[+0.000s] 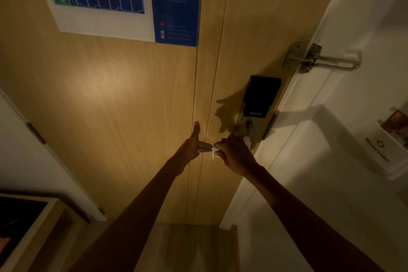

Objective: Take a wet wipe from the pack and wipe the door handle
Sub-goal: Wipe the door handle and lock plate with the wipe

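A wooden door (132,106) fills the view. Its black smart lock (261,97) sits at the right edge. The metal door handle (212,149) runs left from below the lock and is mostly hidden by my hands. My right hand (235,154) is wrapped around the handle with a white wet wipe (247,141) bunched inside it; bits of white show at both sides of the fist. My left hand (194,143) pinches the handle's free end, thumb raised against the door. The wipe pack is not in view.
A swing-bar door guard (324,59) is mounted above the lock, reaching onto the white frame (309,99). A blue floor-plan notice (123,0) hangs on the door. A wall holder with a card (395,126) is at the right; a wooden unit (33,227) at lower left.
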Available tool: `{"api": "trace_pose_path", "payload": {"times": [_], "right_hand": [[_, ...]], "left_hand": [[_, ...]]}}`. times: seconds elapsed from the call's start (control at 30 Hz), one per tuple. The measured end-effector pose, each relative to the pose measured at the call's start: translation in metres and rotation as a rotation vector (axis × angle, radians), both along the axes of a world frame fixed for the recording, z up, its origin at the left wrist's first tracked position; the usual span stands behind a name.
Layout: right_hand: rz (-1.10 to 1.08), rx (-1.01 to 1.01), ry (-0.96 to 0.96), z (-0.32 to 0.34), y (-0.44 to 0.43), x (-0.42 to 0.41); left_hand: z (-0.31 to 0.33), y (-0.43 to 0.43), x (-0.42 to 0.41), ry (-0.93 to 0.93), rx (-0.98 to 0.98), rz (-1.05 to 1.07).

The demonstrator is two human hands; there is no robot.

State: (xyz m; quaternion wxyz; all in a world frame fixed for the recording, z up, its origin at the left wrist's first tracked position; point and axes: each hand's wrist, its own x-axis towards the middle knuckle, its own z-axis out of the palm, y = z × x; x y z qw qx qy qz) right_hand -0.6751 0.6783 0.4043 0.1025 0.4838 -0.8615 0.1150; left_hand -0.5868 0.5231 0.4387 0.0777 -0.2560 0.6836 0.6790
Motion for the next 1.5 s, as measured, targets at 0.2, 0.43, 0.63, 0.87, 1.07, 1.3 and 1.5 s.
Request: {"api": "trace_pose_path", "payload": {"times": [0.2, 0.43, 0.63, 0.87, 1.07, 1.3, 1.5], "right_hand": [[-0.048, -0.038, 0.044, -0.005, -0.009, 0.009], [-0.087, -0.056, 0.12, -0.01, 0.011, 0.006], [-0.05, -0.042, 0.05, -0.005, -0.006, 0.01], [-0.148, -0.08, 0.101, -0.014, 0.016, 0.008], [-0.135, -0.068, 0.103, -0.011, 0.026, 0.007], [-0.073, -0.071, 0.081, -0.013, 0.021, 0.008], [-0.239, -0.188, -0.169, -0.009, 0.06, -0.006]], "left_hand": [[-0.008, -0.002, -0.003, 0.014, -0.012, -0.004], [-0.005, 0.002, -0.001, 0.003, 0.079, 0.061], [0.0, 0.008, 0.005, 0.04, 0.02, 0.074], [0.005, 0.009, 0.006, 0.058, 0.036, 0.115], [-0.005, 0.005, 0.002, 0.04, 0.095, 0.098], [-0.011, 0.014, 0.005, 0.123, 0.105, 0.216], [-0.01, 0.017, 0.003, 0.127, 0.11, 0.286]]}}
